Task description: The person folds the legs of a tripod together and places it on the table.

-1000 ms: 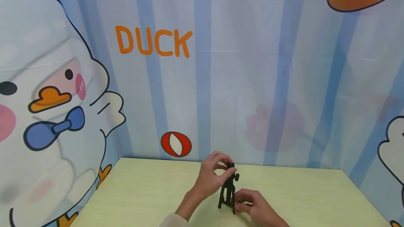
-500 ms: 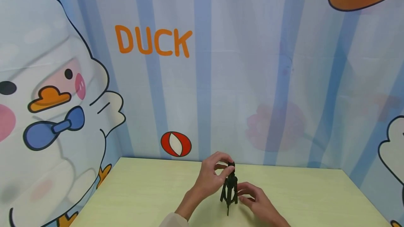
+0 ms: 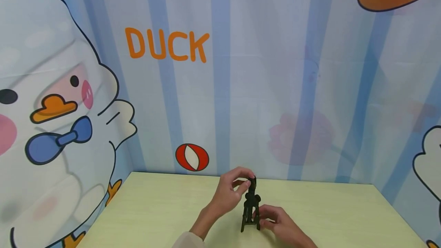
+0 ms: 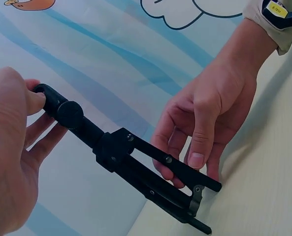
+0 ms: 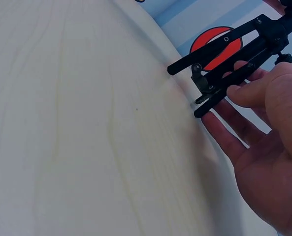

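A small black tripod (image 3: pixel 252 204) stands near the front of the table with its legs pointing down. My left hand (image 3: pixel 228 191) pinches its head at the top between thumb and fingers. Lower down, my right hand (image 3: pixel 281 225) holds one leg on the right side; in the right wrist view, the thumb (image 5: pixel 246 94) lies along that leg with fingers behind it. Two legs, a metal brace (image 4: pixel 197 199) and a round knob (image 4: pixel 70 115) show in the left wrist view. The legs are only slightly spread.
The pale yellow table (image 3: pixel 165 206) reaches back to a striped blue curtain (image 3: pixel 255 87) printed with cartoon ducks and a red-and-white ball (image 3: pixel 192 157). A light sleeve (image 3: pixel 188 240) covers the left forearm.
The tripod has turned about its upright axis, so its legs and knob face differently. The right hand shifted off the leg slightly and came back to it. The left hand stayed at the top.
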The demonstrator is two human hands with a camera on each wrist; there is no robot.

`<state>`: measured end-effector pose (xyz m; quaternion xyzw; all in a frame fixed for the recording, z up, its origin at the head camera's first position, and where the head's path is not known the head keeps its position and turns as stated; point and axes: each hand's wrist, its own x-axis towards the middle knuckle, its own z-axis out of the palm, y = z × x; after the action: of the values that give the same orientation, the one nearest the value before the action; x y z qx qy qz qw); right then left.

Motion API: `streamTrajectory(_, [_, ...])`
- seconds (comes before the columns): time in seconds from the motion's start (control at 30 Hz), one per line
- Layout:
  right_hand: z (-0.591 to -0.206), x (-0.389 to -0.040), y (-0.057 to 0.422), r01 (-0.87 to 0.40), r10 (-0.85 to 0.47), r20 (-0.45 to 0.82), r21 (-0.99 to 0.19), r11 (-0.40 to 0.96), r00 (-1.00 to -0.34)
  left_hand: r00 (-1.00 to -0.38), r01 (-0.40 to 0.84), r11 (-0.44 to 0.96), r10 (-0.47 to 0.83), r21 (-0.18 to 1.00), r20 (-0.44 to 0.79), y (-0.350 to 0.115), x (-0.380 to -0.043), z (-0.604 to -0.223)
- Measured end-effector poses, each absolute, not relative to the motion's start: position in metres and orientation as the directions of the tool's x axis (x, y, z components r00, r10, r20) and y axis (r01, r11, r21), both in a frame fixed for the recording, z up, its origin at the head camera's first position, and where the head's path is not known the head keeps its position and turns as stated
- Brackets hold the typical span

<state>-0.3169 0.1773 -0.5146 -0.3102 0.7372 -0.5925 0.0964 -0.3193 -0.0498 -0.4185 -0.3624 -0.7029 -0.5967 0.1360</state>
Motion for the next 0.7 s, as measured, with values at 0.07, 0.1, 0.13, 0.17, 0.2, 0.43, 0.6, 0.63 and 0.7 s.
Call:
streamTrajectory(0.07, [-0.5145,-0.3168,0.1771,-0.328,-0.581,0.2,-0.936,0.124,-0.789,-0.705,0.661,0.015,0.353,0.75,0.615,-0.051,-0.3191,-0.4184])
streamTrajectory(0.1, [-0.5145,-0.3168,0.1772,-0.327,-0.584,0.194,-0.936,0.131,-0.788,-0.708,0.657,0.013,0.354,0.754,0.611,-0.0514,-0.3194,-0.4186])
streamTrajectory(0.13, [-0.5147,-0.3169,0.1772,-0.329,-0.587,0.192,-0.935,0.135,-0.786,-0.711,0.653,0.012,0.356,0.758,0.607,-0.0518,-0.3198,-0.4189])
streamTrajectory(0.17, [-0.5147,-0.3169,0.1772,-0.328,-0.59,0.188,-0.935,0.138,-0.785,-0.713,0.649,0.011,0.358,0.761,0.603,-0.0523,-0.3198,-0.4189])
streamTrajectory(0.2, [-0.5148,-0.3169,0.1771,-0.324,-0.591,0.183,-0.936,0.141,-0.786,-0.714,0.646,0.011,0.36,0.763,0.6,-0.0527,-0.3201,-0.4193])
streamTrajectory(0.43, [-0.5143,-0.3173,0.1767,-0.317,-0.595,0.168,-0.935,0.156,-0.786,-0.71,0.651,0.007,0.361,0.759,0.605,-0.0527,-0.321,-0.4206])
streamTrajectory(0.6, [-0.5142,-0.317,0.1764,-0.322,-0.596,0.17,-0.933,0.159,-0.785,-0.708,0.648,-0.005,0.362,0.761,0.606,-0.053,-0.3207,-0.4202])
streamTrajectory(0.63, [-0.5145,-0.3171,0.1763,-0.326,-0.596,0.172,-0.932,0.159,-0.784,-0.708,0.649,-0.006,0.362,0.761,0.606,-0.0531,-0.3209,-0.4202])
streamTrajectory(0.7, [-0.515,-0.3172,0.1761,-0.328,-0.596,0.176,-0.932,0.156,-0.783,-0.703,0.656,-0.008,0.36,0.755,0.614,-0.0532,-0.321,-0.4201])
